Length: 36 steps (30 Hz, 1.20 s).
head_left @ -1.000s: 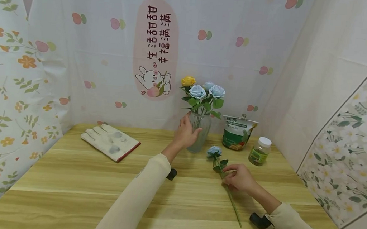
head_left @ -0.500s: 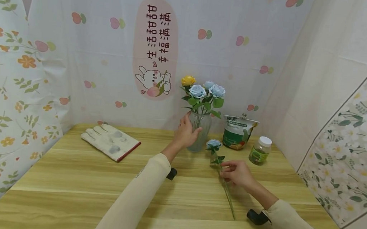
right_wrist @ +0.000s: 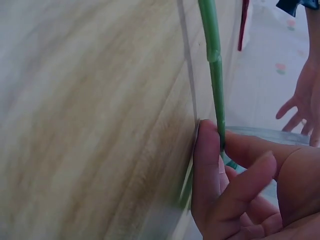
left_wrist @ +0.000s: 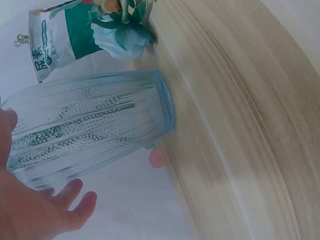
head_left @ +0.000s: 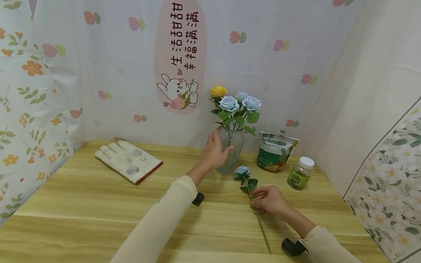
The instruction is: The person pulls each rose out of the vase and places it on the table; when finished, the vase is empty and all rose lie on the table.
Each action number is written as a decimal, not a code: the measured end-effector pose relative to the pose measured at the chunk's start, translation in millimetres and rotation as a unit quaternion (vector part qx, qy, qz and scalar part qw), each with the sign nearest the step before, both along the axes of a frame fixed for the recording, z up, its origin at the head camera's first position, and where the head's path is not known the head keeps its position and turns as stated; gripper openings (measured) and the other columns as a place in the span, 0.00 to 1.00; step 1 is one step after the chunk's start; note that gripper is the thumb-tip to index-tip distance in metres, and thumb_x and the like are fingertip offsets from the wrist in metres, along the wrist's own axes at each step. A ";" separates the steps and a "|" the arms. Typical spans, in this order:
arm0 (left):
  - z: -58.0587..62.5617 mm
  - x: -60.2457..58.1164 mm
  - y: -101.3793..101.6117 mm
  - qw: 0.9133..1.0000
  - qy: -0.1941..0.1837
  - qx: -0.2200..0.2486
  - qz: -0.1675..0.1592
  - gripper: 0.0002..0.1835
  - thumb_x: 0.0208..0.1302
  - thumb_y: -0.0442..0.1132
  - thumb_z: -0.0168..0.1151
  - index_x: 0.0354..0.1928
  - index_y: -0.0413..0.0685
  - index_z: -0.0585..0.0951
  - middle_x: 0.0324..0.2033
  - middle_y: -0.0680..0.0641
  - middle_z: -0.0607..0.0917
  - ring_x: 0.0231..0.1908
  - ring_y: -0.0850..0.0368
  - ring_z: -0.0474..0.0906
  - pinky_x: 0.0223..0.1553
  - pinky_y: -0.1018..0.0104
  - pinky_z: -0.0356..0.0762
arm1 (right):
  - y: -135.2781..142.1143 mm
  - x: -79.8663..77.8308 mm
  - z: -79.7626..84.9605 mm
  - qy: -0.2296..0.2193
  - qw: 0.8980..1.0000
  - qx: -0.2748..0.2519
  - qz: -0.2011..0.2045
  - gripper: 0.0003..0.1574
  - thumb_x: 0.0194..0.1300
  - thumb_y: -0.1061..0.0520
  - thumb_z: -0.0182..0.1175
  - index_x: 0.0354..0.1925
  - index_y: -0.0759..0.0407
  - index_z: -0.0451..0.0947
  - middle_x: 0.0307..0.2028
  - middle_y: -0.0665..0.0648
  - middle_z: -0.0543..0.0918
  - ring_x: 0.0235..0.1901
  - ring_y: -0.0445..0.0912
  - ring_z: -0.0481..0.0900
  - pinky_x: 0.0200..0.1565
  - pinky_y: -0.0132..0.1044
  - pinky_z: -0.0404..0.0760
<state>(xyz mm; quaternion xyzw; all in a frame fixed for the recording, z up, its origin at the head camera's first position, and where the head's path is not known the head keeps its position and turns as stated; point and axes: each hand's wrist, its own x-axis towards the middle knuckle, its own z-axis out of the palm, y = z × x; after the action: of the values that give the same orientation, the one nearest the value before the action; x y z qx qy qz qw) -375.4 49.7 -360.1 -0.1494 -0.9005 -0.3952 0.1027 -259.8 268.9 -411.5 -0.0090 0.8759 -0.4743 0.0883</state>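
Note:
My left hand (head_left: 214,151) lies against the left side of the ribbed glass vase (head_left: 231,151), thumb across its front and fingers spread. In the left wrist view, the vase (left_wrist: 95,120) shows close up, with two fingertips standing off its side. One yellow rose (head_left: 218,91) and several pale blue ones (head_left: 229,103) stand in it. Low over the table, my right hand (head_left: 270,200) pinches the green stem of a single blue rose (head_left: 242,172), whose bloom points toward the vase. In the right wrist view, the stem (right_wrist: 216,85) runs between thumb and forefinger.
A cream work glove (head_left: 129,161) with a red cuff lies at the left of the wooden table (head_left: 114,223). Behind the loose rose stand a clipped green-and-white bag (head_left: 275,152) and a white-capped jar (head_left: 301,173). A printed curtain (head_left: 125,79) hangs at the table's back.
My right hand has shifted slightly left with the rose, and its bloom has come a little nearer the vase. The left hand stays at the vase. The head view has shifted slightly.

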 end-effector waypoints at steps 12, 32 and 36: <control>5.8 -6.4 -6.5 1.000 0.009 -0.004 -0.009 0.47 0.65 0.61 0.61 0.75 0.50 0.50 0.69 0.37 0.63 0.65 0.39 0.66 0.59 0.38 0.67 | 8.7 -1.9 -4.6 0.018 1.000 0.004 0.007 0.21 0.60 0.66 0.66 0.52 0.72 0.79 0.31 0.58 0.87 0.23 0.50 0.85 0.21 0.38 0.76; 6.9 -10.0 -1.7 1.000 0.006 0.022 0.010 0.51 0.60 0.65 0.65 0.73 0.48 0.51 0.64 0.36 0.70 0.60 0.39 0.72 0.55 0.46 0.74 | -0.8 -34.9 67.0 0.119 0.990 0.067 0.046 0.18 0.65 0.60 0.65 0.51 0.70 0.82 0.34 0.63 0.87 0.26 0.60 0.86 0.21 0.42 0.77; 7.5 -8.5 -0.8 0.999 0.004 0.033 0.011 0.50 0.60 0.63 0.67 0.73 0.50 0.51 0.64 0.36 0.71 0.62 0.39 0.71 0.57 0.45 0.72 | -12.3 -41.2 78.2 0.132 0.988 0.063 0.039 0.19 0.66 0.57 0.65 0.52 0.67 0.81 0.40 0.64 0.87 0.26 0.54 0.86 0.20 0.39 0.77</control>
<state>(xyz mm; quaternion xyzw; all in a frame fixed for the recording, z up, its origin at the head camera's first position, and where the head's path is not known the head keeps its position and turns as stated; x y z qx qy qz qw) -383.9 48.9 -352.6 -0.1374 -0.8883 -0.4228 0.1151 -301.0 256.6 -333.3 -0.0998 0.9071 -0.4089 -0.0093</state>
